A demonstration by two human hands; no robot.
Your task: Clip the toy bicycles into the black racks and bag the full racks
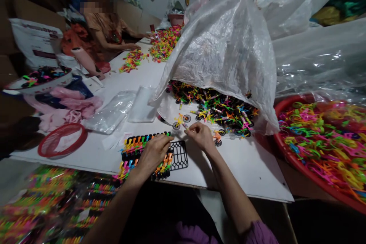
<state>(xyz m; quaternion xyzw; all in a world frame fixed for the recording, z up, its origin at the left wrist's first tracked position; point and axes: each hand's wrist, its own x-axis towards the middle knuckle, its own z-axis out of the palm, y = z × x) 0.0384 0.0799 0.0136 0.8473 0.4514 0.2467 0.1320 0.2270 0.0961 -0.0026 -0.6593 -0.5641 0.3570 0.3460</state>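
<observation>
My left hand (pixel 154 153) rests on a black grid tray (pixel 180 156) packed with rows of small coloured toy bicycles (pixel 134 145), its fingers curled over them. My right hand (pixel 200 135) is pinched just right of the tray, fingertips closed on a small piece I cannot make out. A yellow toy bicycle (pixel 181 120) stands on the white table (pixel 251 167) just beyond both hands. Behind it a heap of loose toy bicycles (pixel 220 108) spills out from under a big clear plastic bag (pixel 228 45).
A red basin (pixel 288 156) of coloured parts sits at the right. At the left lie a red basket (pixel 61 141), pink bags (pixel 71 106) and clear bags (pixel 114 110). Packed bicycles (pixel 51 202) fill the near left. Another person (pixel 105 30) sits at the far end by more coloured heaps (pixel 162 44).
</observation>
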